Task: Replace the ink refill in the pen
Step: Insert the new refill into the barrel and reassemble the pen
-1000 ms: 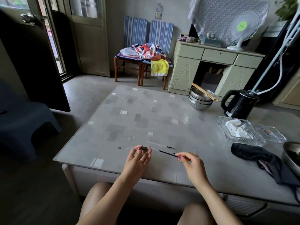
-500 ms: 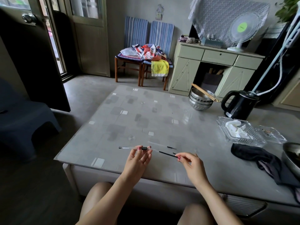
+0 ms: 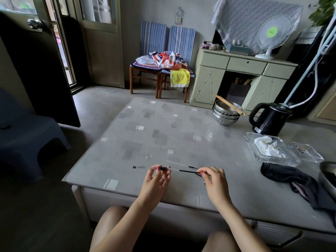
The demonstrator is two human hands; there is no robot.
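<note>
"Two hands, what do they hold?"
"Left hand [image 3: 157, 177] pinches the pen barrel [image 3: 164, 168]. Right hand [image 3: 211, 176] pinches the refill [image 3: 188, 171], lying sideways, tip pointing left at the barrel's open end, just beside it."

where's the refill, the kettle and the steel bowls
refill [image 3: 188, 172], head view, middle of the thin black rod
kettle [image 3: 272, 120], head view, black body
steel bowls [image 3: 225, 116], head view, side of the stack
</note>
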